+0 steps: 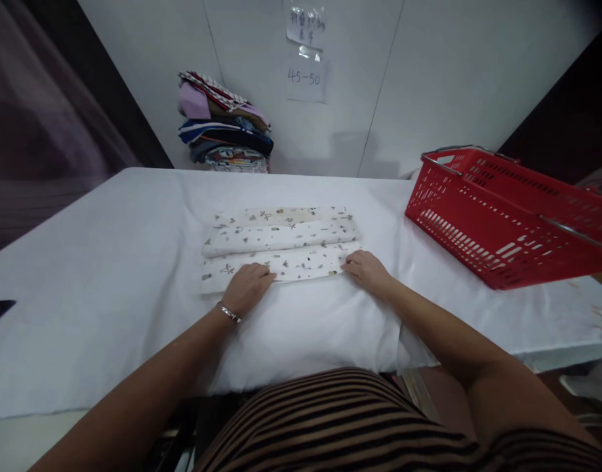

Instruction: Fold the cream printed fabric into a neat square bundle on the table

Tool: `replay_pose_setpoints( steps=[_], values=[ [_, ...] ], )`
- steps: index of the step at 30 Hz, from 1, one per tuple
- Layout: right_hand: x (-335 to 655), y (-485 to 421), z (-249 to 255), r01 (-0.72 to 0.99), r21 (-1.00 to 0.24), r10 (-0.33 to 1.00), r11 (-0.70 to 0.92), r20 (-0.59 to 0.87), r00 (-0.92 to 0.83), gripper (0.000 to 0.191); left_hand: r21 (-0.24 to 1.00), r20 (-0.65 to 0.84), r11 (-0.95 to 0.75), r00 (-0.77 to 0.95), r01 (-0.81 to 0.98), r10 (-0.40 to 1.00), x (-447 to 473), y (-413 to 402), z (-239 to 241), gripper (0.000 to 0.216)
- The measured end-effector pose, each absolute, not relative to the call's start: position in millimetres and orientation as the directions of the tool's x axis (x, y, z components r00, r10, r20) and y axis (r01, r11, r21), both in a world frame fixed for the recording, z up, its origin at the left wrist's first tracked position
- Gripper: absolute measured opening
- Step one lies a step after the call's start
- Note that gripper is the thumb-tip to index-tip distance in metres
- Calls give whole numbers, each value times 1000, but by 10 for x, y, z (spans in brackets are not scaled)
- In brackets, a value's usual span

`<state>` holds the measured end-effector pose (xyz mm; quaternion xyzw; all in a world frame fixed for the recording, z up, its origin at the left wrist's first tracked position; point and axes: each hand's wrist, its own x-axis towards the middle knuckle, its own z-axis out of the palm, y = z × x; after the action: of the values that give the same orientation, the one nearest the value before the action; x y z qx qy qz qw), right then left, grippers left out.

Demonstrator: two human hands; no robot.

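Note:
A white cloth [281,237] printed with small grey, brown and yellow plant motifs lies partly folded in layers on the white-covered table. My left hand [249,287] pinches its near edge left of the middle, and a silver bracelet circles that wrist. At the cloth's near right corner, my right hand [367,270] holds the same edge between thumb and fingers. The far part of the cloth is doubled over in a thick band, while the near strip lies flatter.
A red plastic basket [482,223] with metal handles stands at the right of the table [109,262]. Folded clothes [227,131] are stacked beyond the back edge. Handwritten paper signs [305,75] hang on the white wall. Dark curtain-like fabric [35,118] hangs at the left.

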<state>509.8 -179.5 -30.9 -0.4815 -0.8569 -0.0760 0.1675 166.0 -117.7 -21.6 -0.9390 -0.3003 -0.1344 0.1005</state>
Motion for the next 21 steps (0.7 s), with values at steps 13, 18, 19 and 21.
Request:
replay_pose_setpoints(
  steps=[13, 18, 19, 21],
  values=[
    [5009, -1693, -241, 861, 32, 821, 508, 284, -495, 25, -134, 302, -772, 768, 621, 565, 1657, -1109, -259, 20],
    [5057, -1753, -252, 832, 8, 812, 555, 211, -544, 24, -127, 255, -767, 768, 629, 588, 1660, -1151, -270, 21],
    [5063, -1762, -233, 825, 4, 809, 565, 197, -554, 25, -124, 245, -763, 764, 635, 596, 1663, -1158, -262, 22],
    [5068, -1777, -193, 818, -1, 805, 576, 173, -567, 24, -111, 228, -761, 762, 639, 606, 1664, -1172, -240, 23]
  ],
)
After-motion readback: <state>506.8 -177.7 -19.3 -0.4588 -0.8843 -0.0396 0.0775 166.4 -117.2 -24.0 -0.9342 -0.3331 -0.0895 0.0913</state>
